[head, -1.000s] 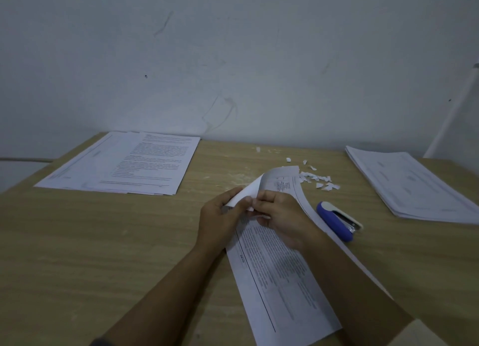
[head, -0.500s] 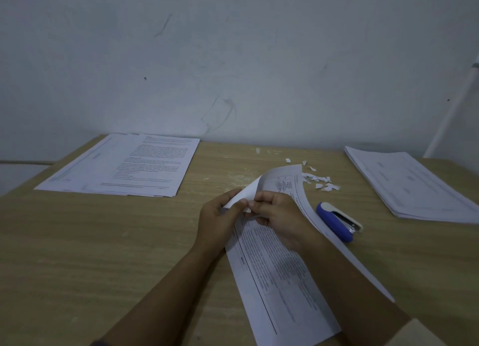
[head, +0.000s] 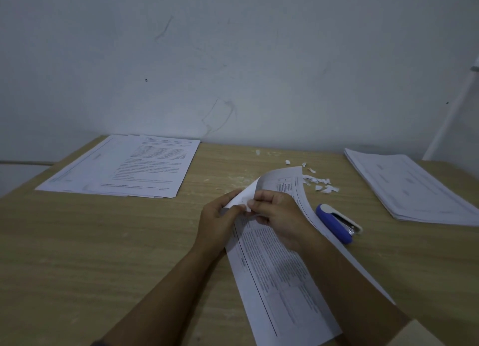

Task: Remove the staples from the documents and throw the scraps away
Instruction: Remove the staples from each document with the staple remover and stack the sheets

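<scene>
At the middle of the pale wood-grain tabletop [head: 77,255], left hand [head: 220,216] and right hand [head: 280,216] both pinch, fingers curled, the lifted top corner of the white printed paper document [head: 280,281], which lies angled beneath the forearms. Risk: uneven pull likely tears past the corner into print; staple, not visible, might prick a fingertip. Beyond it, torn white paper scraps [head: 321,183] could scatter if brushed. Near right, blue-and-white stapler [head: 334,224]. Print blurred, unreadable; no brand legible.
</scene>
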